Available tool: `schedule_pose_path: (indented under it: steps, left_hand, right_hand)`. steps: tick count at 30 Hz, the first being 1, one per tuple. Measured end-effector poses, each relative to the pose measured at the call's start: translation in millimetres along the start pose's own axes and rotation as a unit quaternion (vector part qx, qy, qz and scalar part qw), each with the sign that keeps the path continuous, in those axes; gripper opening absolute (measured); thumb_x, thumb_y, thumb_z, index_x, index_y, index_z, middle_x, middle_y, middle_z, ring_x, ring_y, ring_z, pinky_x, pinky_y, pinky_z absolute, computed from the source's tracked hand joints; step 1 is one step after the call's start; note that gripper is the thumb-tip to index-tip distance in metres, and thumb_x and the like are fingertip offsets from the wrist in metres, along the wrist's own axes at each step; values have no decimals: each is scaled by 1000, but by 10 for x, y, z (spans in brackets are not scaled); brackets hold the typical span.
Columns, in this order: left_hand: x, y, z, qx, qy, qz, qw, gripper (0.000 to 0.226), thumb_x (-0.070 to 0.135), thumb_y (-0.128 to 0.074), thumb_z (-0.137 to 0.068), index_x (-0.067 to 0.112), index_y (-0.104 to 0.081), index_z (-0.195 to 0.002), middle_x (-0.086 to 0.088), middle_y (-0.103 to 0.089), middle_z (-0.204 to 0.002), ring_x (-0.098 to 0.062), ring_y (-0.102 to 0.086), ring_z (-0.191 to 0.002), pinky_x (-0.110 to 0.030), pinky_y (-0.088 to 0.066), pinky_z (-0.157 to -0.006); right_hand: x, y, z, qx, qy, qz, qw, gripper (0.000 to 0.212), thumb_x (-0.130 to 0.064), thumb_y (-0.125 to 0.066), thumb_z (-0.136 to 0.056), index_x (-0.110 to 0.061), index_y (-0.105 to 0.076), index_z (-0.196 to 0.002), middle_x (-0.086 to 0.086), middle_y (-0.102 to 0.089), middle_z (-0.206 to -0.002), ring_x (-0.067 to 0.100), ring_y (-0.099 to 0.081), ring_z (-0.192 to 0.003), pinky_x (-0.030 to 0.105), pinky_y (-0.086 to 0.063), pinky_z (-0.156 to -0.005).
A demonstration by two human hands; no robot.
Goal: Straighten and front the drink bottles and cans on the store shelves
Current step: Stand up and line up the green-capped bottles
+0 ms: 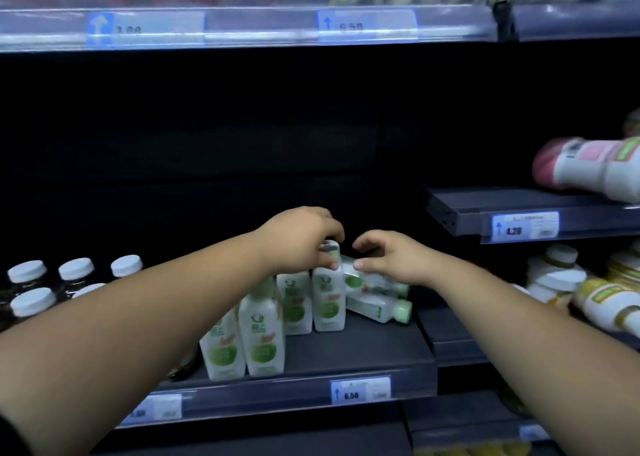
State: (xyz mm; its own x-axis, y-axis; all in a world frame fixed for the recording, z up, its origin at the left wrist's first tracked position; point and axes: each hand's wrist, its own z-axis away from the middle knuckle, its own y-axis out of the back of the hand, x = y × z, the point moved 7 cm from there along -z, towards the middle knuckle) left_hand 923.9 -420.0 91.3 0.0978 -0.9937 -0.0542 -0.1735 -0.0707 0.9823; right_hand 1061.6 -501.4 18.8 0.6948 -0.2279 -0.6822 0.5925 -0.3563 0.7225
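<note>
Left hand (304, 239) is gripping the upright bottle (328, 299) by its top. Right hand (393, 259), half-curled and holding nothing, is hovering just above the toppled bottles (379, 309), which are lying crosswise on the shelf (363, 350), caps pointing right.

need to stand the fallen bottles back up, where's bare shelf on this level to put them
Bare shelf lies in front of the two toppled bottles, right of the standing green-label bottles, behind the 6.50 price tag. Crowded: the left end, packed with white-capped bottles. The left hand grips one standing bottle's top.
</note>
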Motion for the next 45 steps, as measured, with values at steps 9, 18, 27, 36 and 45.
schedule_pose_path:
  steps: [9,18,27,36,45]
  left_hand:
    - [853,-659,-430,-69,-49,-54,995,40,45,-69,-82,31,-62,-118,3,-59,-114,-21,-58,-103,-34,-46,-79]
    - [821,-1481,-656,-94,23,3,995,52,43,-68,-82,38,-55,-132,-2,-52,-122,-27,-48,-115,-40,-42,-95]
    - [930,-1509,-717,-72,-3,-75,995,50,40,-66,-83,25,-56,-129,1,-54,-132,-25,-46,-123,-40,-38,-99]
    - [954,-1001,-692,21,66,22,997,39,42,-67,-85,22,-51,-115,3,-60,-115,-21,-58,-107,-33,-44,-86]
    - [869,-646,-488,109,166,186,962,41,45,-68,-86,21,-48,-115,3,-60,-101,-15,-59,-90,-38,-52,-76]
  right_hand:
    - [1054,138,258,48,-123,67,989,35,-31,-81,-80,-25,-65,-111,-4,-65,-107,14,-62,-98,26,-48,-86]
    - [1333,-128,153,24,-119,72,990,22,-42,-69,-84,-33,-53,-96,-4,-65,-99,18,-62,-89,32,-51,-79]
    - [1438,80,295,97,-132,28,986,20,-33,-68,-89,-35,-55,-104,-4,-65,-94,20,-62,-86,32,-50,-76]
    - [1293,474,702,179,-60,0,982,42,-20,-69,-87,-45,-43,-107,-3,-64,-102,20,-62,-93,35,-51,-83]
    - [890,476,1055,183,38,4,982,38,-8,-68,-88,-30,-47,-113,-5,-56,-113,14,-54,-104,29,-45,-91]
